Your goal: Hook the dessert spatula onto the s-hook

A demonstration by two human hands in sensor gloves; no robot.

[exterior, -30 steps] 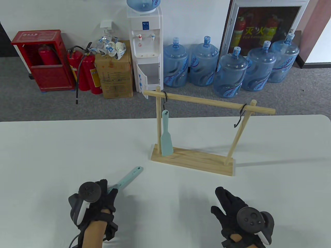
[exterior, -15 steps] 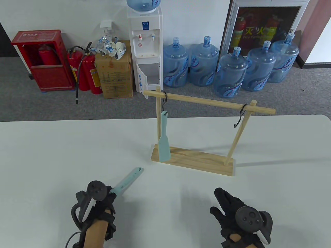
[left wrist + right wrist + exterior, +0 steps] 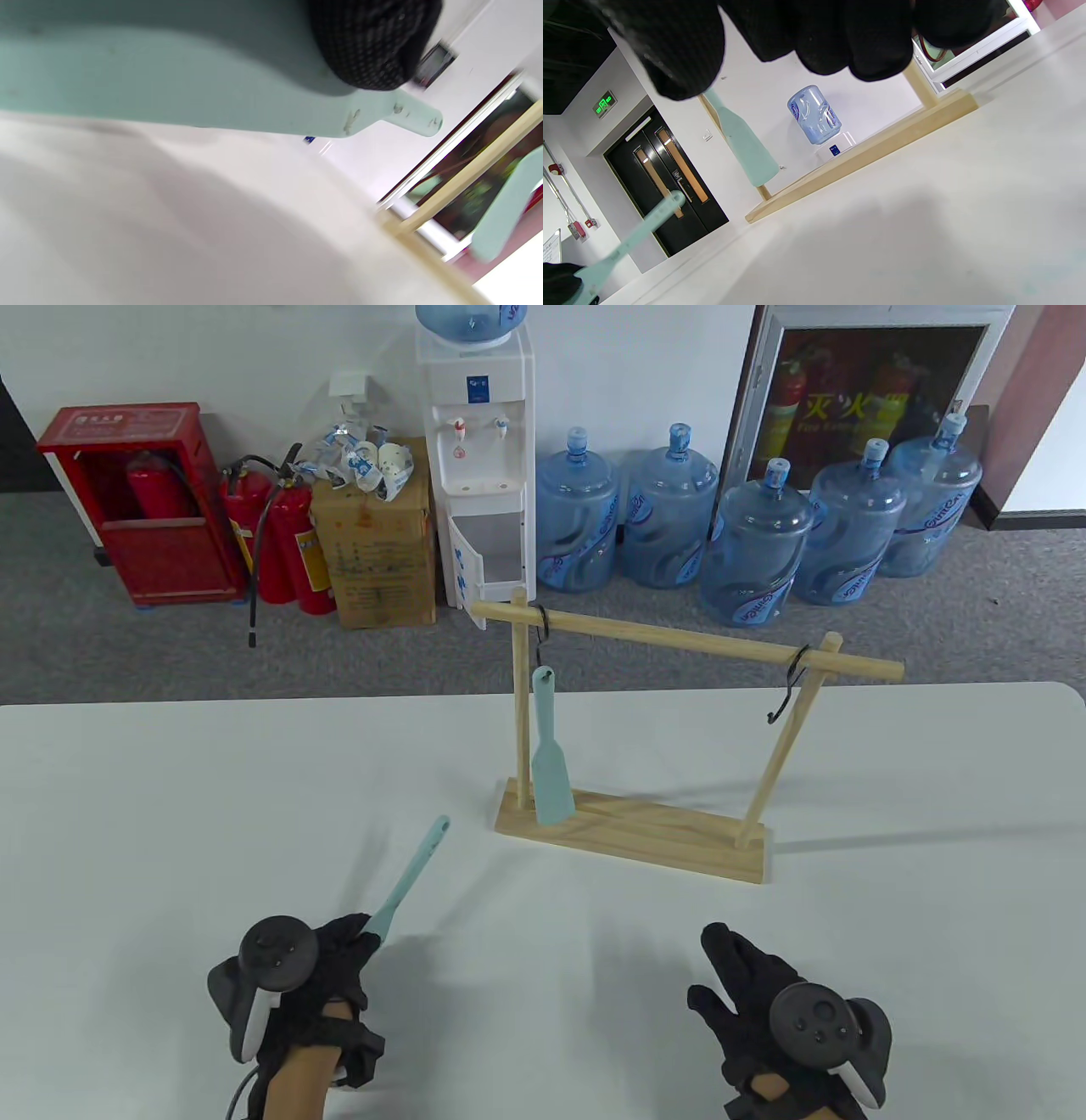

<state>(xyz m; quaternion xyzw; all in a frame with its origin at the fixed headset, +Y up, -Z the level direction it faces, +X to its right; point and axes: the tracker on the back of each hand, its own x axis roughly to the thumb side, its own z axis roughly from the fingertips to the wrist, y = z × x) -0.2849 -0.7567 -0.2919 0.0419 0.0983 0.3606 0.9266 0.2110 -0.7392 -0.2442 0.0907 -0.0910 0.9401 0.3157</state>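
My left hand [image 3: 344, 946] grips a mint-green dessert spatula [image 3: 411, 869] by its blade end, lifted off the table, with the handle's hole end pointing up toward the wooden rack [image 3: 632, 831]. The left wrist view shows the blade [image 3: 169, 84] under a gloved finger [image 3: 373, 42]. A second mint spatula [image 3: 549, 768] hangs from the left black s-hook [image 3: 540, 632]. The right s-hook [image 3: 789, 687] hangs empty near the right post. My right hand [image 3: 721, 971] is open and empty, low over the table, fingers spread.
The white table [image 3: 170, 814] carries only the rack, set right of centre. Beyond its far edge are water bottles [image 3: 755, 543], a dispenser [image 3: 479, 466], a cardboard box and fire extinguishers on the floor.
My left hand has raised the spatula off the table and drawn back to the left; its handle now points more steeply upward. The hanging spatula sways slightly. The right hand has barely moved.
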